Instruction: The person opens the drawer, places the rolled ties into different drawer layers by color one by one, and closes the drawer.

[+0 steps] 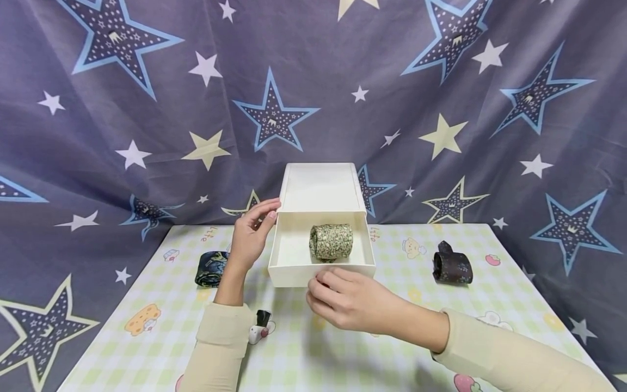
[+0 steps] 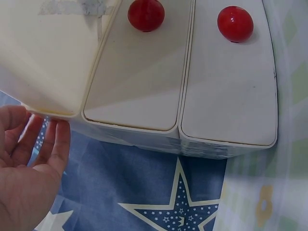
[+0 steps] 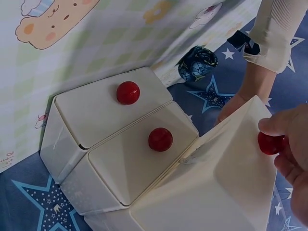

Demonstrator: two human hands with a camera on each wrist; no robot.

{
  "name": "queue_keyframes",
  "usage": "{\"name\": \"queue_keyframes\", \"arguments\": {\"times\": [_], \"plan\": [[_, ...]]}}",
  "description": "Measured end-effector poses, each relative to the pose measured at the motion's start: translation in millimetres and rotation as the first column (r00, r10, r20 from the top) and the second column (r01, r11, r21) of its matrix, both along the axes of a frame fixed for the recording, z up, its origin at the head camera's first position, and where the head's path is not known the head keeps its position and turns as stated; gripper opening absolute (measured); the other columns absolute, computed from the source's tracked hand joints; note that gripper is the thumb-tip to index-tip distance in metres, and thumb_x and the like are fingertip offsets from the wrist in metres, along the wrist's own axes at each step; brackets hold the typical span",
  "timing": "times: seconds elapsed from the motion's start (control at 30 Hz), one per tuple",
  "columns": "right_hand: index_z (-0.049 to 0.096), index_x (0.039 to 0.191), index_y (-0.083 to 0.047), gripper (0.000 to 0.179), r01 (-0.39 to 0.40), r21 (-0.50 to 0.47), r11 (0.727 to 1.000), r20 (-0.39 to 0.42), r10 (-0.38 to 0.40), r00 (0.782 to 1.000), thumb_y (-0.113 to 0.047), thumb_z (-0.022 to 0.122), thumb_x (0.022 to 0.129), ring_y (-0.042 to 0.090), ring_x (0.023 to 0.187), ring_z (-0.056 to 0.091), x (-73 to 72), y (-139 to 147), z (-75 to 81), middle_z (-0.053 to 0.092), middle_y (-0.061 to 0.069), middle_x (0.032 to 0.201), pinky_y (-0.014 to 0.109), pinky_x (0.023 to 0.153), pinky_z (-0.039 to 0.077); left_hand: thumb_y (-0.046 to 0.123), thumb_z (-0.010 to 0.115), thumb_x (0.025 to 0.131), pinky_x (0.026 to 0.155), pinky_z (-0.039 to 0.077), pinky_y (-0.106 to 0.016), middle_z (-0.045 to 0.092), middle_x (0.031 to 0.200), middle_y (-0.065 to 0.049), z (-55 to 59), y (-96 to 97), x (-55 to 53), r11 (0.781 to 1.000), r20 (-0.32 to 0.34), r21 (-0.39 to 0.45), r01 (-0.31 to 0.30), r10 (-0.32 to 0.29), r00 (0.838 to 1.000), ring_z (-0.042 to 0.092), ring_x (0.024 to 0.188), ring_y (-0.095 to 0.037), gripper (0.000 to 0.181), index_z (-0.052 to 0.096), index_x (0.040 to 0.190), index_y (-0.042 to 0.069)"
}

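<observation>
The right hand has its thumb and fingers pinching the red knob on the front of the open top drawer; the left hand is spread fairly straight, its fingers touching the left side of the white cabinet near the front edge. From the right fingers, the green floral roll lies straight beyond, just over the drawer's front wall, resting inside the drawer toward its right side. Its long axis runs left to right, roughly parallel with that wall. The right hand is the nearer; the left is off to the side, past the drawer's left wall. Below, two closed drawers carry their own knobs. Farther out on the checked table, a dark blue roll lies beside the left forearm, and a blackish roll sits well apart on the right, before the starry cloth.
</observation>
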State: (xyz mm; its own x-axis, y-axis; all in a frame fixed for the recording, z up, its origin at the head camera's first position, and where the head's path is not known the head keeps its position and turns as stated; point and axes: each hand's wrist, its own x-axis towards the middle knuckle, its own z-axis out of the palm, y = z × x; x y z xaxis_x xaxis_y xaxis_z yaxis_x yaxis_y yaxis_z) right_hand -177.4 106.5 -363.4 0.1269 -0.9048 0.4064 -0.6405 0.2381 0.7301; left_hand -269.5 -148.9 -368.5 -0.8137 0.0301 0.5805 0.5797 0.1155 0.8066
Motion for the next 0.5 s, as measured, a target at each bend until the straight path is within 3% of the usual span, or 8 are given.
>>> {"name": "queue_keyframes", "arguments": {"times": [0.27, 0.5], "plan": [[0.07, 0.101, -0.006, 0.024, 0.035, -0.021, 0.999, 0.028, -0.034, 0.999, -0.002, 0.046, 0.104, 0.022, 0.094, 0.06, 0.5, -2.2, -1.4, 0.063, 0.008, 0.107, 0.029, 0.083, 0.052, 0.0, 0.06, 0.102, 0.086, 0.054, -0.019, 0.06, 0.139, -0.024, 0.4, -1.4, 1.3, 1.0, -0.003, 0.004, 0.002, -0.002, 1.0, 0.064, 0.113, -0.014, 0.027, 0.067, 0.125, -0.011], [0.067, 0.094, -0.007, 0.034, 0.032, -0.059, 0.998, 0.038, -0.029, 0.999, -0.001, 0.037, 0.108, 0.021, 0.089, 0.058, -2.4, -4.8, -3.2, 0.062, 0.007, 0.102, 0.029, 0.078, 0.052, 0.0, 0.06, 0.102, 0.086, 0.055, -0.02, 0.059, 0.139, -0.026, -0.4, -1.6, -1.2, 1.0, -0.013, 0.006, 0.011, -0.011, 1.0, 0.064, 0.113, -0.013, 0.027, 0.067, 0.125, -0.011]]}}
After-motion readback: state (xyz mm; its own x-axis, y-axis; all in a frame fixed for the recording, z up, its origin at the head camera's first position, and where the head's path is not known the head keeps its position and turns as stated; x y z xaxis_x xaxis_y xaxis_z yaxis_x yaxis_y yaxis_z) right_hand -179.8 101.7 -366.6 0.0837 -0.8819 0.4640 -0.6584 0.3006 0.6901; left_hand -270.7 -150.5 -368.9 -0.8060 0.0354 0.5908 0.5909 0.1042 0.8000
